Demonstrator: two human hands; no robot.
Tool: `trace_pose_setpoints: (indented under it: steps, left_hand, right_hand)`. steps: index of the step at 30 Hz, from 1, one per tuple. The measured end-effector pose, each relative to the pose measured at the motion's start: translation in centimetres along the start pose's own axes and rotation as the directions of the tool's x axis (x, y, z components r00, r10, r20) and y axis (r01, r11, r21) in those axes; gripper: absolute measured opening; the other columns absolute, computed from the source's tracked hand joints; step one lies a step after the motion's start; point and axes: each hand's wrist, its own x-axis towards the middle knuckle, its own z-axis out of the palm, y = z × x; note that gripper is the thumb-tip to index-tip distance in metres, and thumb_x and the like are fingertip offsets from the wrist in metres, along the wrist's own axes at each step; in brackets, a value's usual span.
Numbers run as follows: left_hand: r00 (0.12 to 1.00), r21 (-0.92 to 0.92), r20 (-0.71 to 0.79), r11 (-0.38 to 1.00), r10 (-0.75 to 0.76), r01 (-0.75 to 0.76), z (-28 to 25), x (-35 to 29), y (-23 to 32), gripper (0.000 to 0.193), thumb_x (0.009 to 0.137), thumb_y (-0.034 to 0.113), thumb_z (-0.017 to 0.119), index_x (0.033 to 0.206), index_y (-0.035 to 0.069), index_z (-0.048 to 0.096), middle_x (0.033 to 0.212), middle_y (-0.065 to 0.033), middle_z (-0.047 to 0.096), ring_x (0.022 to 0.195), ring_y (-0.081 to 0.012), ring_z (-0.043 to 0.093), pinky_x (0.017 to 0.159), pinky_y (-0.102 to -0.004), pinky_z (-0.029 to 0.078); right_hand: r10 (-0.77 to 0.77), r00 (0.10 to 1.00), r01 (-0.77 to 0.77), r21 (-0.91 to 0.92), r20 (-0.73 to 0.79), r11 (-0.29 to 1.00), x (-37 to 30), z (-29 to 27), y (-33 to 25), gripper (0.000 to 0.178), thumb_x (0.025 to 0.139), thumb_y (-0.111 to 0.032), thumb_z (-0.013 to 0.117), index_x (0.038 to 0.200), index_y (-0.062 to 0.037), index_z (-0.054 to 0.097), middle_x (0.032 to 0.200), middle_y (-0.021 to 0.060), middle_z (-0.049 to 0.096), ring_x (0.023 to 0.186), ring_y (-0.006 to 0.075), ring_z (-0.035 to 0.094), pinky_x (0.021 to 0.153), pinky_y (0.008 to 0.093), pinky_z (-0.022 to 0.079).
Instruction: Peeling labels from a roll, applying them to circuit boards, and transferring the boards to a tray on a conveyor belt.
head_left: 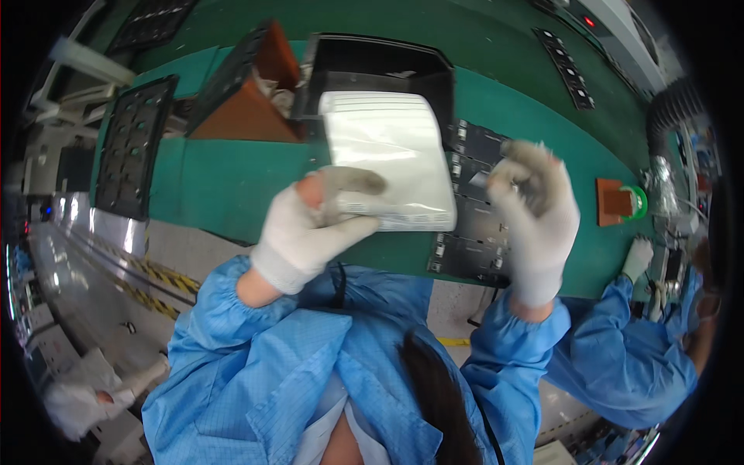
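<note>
My left hand, in a white glove with bare fingertip skin showing, grips the lower left edge of a glossy white label sheet between thumb and fingers. The sheet curls over at its far end and has thin printed lines along its edges. My right hand, also gloved, is raised to the right of the sheet, above a black slotted tray. Its fingers are curled and blurred, closed toward the thumb; anything small between them is too smeared to make out.
Behind the sheet stands a black bin. An orange-brown angled stand is left of it, and a black panel lies farther left. A green tape roll sits at right. A co-worker's blue sleeve reaches in nearby.
</note>
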Motion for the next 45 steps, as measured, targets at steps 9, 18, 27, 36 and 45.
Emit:
trace_pose_setpoints:
  steps: [9,18,27,36,45]
  left_hand:
    - [0.995,-0.053,-0.039,0.995,-0.087,0.085,0.6,-0.6,-1.1,0.037,0.081,-0.006,0.070,0.117,-0.002,0.060,0.109,-0.0100,0.068,0.099,-0.0141,0.065,0.085,-0.0259,0.053]
    - [0.991,-0.002,-0.052,0.992,-0.125,0.125,0.8,-0.2,-0.9,0.039,0.081,-0.005,0.071,0.118,-0.003,0.060,0.106,-0.0107,0.069,0.097,-0.0155,0.067,0.084,-0.0267,0.054]
    - [0.990,-0.064,-0.064,0.990,-0.126,0.122,0.7,-0.3,-1.4,0.040,0.081,-0.005,0.071,0.119,-0.003,0.059,0.107,-0.0113,0.068,0.098,-0.0155,0.066,0.085,-0.0267,0.054]
    - [0.991,-0.013,-0.062,0.993,-0.114,0.114,0.7,-0.3,-1.1,0.039,0.082,-0.003,0.071,0.119,-0.002,0.059,0.106,-0.0105,0.069,0.094,-0.0135,0.066,0.081,-0.0251,0.055]
    - [0.996,-0.152,-0.041,0.986,-0.074,0.067,0.9,-0.1,-1.2,0.038,0.083,-0.006,0.067,0.120,-0.001,0.059,0.116,-0.0101,0.065,0.105,-0.0154,0.063,0.089,-0.0265,0.053]
  right_hand:
    - [0.155,0.986,-0.126,-0.325,0.067,0.937,5.7,-6.5,9.4,0.025,0.087,-0.007,0.067,0.108,0.0053,0.061,0.091,0.0056,0.067,0.086,0.0094,0.064,0.082,0.0231,0.050]
    - [0.141,0.987,-0.099,-0.414,0.072,0.905,5.8,-4.9,9.5,0.027,0.084,-0.008,0.068,0.107,0.0048,0.063,0.089,0.0048,0.068,0.080,0.0068,0.060,0.078,0.0215,0.049]
    - [0.101,0.995,-0.083,-0.435,0.018,0.897,5.8,-4.5,9.8,0.026,0.083,-0.009,0.069,0.106,0.0025,0.065,0.086,0.0028,0.069,0.073,0.0037,0.052,0.070,0.0195,0.045]
    - [0.099,0.995,-0.095,-0.484,-0.018,0.870,5.7,-4.2,9.7,0.025,0.082,-0.009,0.069,0.105,0.0018,0.065,0.084,0.0023,0.068,0.069,0.0031,0.048,0.066,0.0193,0.043]
    - [-0.334,0.934,0.240,-0.917,0.128,0.319,4.5,-3.7,9.4,0.044,0.078,-0.016,0.074,0.120,-0.0098,0.062,0.107,0.0090,0.062,0.100,0.0286,0.057,0.088,0.0377,0.044]
